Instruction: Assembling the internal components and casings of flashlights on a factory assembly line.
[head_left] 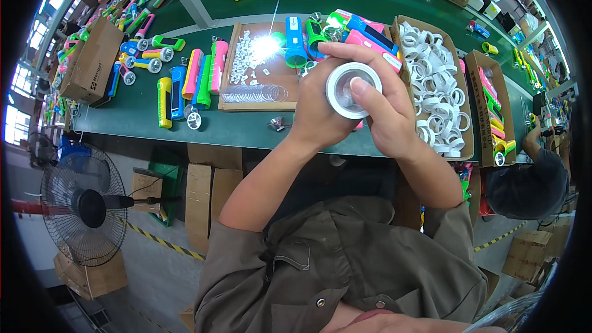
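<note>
Both my hands are closed around a white-rimmed flashlight head (333,100), whose round opening faces up. My left hand (316,108) wraps its left side, and whatever lies below the rim is hidden by the fingers. My right hand (394,117) grips the right side, its thumb bent over the rim into the opening. Beyond my hands, a blue flashlight body (295,37) and a green one (314,38) stand on a wooden tray (246,107). That tray also bears small white parts (244,65) and a row of clear round lenses (256,93).
A carton of white rings (441,95) stands to the right, beside a carton of colourful flashlights (493,111). Several flashlight bodies (202,80) lie left of the tray on the green table (123,120). A fan (89,206) is at lower left; another person (533,179) sits at right.
</note>
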The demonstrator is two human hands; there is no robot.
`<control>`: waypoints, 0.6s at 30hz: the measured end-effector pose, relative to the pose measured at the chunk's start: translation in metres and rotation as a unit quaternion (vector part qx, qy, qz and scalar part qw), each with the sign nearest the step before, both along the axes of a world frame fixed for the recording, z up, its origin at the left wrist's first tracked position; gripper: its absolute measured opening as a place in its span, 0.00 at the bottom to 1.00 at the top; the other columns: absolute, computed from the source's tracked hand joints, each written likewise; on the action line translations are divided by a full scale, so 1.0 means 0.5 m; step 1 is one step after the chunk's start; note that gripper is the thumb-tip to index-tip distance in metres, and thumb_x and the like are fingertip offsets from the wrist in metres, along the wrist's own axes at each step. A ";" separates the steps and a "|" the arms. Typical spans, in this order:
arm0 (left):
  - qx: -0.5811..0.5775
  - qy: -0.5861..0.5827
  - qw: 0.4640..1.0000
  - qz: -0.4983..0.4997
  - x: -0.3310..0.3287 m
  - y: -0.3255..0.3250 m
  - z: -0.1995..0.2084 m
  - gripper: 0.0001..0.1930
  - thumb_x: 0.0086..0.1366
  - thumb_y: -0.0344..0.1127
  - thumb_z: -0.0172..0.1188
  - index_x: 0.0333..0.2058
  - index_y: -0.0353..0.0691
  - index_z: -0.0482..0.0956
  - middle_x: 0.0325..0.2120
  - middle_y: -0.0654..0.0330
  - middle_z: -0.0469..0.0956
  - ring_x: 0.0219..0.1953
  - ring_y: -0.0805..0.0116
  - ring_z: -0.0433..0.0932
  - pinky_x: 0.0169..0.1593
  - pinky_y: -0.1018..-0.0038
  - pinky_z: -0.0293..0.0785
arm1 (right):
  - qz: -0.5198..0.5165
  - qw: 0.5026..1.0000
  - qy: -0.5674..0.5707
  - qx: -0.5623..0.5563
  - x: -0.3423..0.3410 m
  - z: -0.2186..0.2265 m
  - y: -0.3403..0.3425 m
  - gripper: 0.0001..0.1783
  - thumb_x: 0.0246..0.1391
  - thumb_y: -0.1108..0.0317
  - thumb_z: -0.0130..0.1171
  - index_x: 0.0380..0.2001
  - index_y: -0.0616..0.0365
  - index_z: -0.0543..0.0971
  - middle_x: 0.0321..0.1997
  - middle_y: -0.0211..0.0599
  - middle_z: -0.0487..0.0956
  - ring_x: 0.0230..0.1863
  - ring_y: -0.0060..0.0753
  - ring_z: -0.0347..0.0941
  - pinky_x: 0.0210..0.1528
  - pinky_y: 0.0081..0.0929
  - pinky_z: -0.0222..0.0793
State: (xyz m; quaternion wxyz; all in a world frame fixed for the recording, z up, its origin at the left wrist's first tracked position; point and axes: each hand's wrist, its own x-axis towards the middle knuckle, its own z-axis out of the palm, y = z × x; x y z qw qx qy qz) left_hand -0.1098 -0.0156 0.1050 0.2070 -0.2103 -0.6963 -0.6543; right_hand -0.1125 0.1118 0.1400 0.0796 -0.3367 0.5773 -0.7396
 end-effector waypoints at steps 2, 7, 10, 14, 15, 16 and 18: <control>-0.010 0.008 1.000 0.016 0.001 0.004 -0.008 0.21 0.49 0.28 0.70 0.43 0.36 0.75 0.37 0.55 0.80 0.39 0.62 0.80 0.43 0.69 0.76 | -0.067 0.997 0.016 -0.028 0.004 -0.005 -0.013 0.20 0.66 0.66 0.47 0.58 0.63 0.69 0.52 0.38 0.76 0.53 0.22 0.71 0.57 0.26 0.67; 0.004 -0.006 0.999 0.045 0.008 0.019 -0.010 0.18 0.53 0.28 0.68 0.43 0.37 0.75 0.37 0.57 0.79 0.40 0.66 0.80 0.43 0.71 0.75 | -0.090 0.995 0.040 -0.017 -0.008 -0.011 -0.016 0.16 0.66 0.65 0.48 0.52 0.63 0.74 0.52 0.38 0.78 0.53 0.23 0.72 0.57 0.26 0.67; 0.013 -0.030 0.997 0.073 0.009 0.022 -0.006 0.16 0.55 0.28 0.67 0.43 0.37 0.75 0.36 0.57 0.80 0.40 0.66 0.80 0.42 0.71 0.76 | -0.073 0.997 0.009 -0.015 -0.013 -0.011 -0.013 0.16 0.67 0.64 0.48 0.50 0.62 0.75 0.51 0.38 0.78 0.53 0.23 0.73 0.57 0.26 0.68; -0.011 -0.031 0.997 0.071 0.005 0.016 -0.011 0.20 0.52 0.29 0.69 0.44 0.36 0.74 0.37 0.54 0.80 0.41 0.59 0.80 0.43 0.67 0.75 | -0.038 0.999 -0.015 -0.029 -0.027 -0.017 -0.009 0.17 0.69 0.61 0.46 0.50 0.62 0.75 0.53 0.40 0.78 0.54 0.25 0.73 0.58 0.28 0.68; -0.012 -0.018 0.997 0.074 0.004 0.016 -0.011 0.21 0.50 0.30 0.70 0.43 0.35 0.74 0.38 0.51 0.79 0.42 0.52 0.80 0.45 0.63 0.75 | -0.038 0.999 -0.014 -0.029 -0.030 -0.011 -0.005 0.17 0.69 0.61 0.46 0.50 0.62 0.75 0.53 0.40 0.78 0.54 0.25 0.73 0.58 0.28 0.68; -0.012 -0.017 0.997 0.073 0.003 0.015 -0.007 0.21 0.50 0.30 0.70 0.43 0.35 0.74 0.38 0.51 0.79 0.42 0.52 0.80 0.45 0.63 0.75 | 0.013 0.995 -0.066 -0.070 -0.032 -0.001 0.000 0.19 0.68 0.61 0.46 0.51 0.64 0.74 0.56 0.46 0.76 0.58 0.32 0.71 0.62 0.32 0.65; -0.061 0.049 0.991 0.107 0.002 0.012 0.004 0.22 0.49 0.30 0.70 0.44 0.35 0.75 0.38 0.51 0.79 0.43 0.51 0.79 0.45 0.63 0.74 | 0.065 0.985 -0.117 -0.111 -0.033 0.003 0.003 0.20 0.66 0.60 0.47 0.52 0.66 0.74 0.59 0.51 0.74 0.61 0.39 0.69 0.65 0.35 0.62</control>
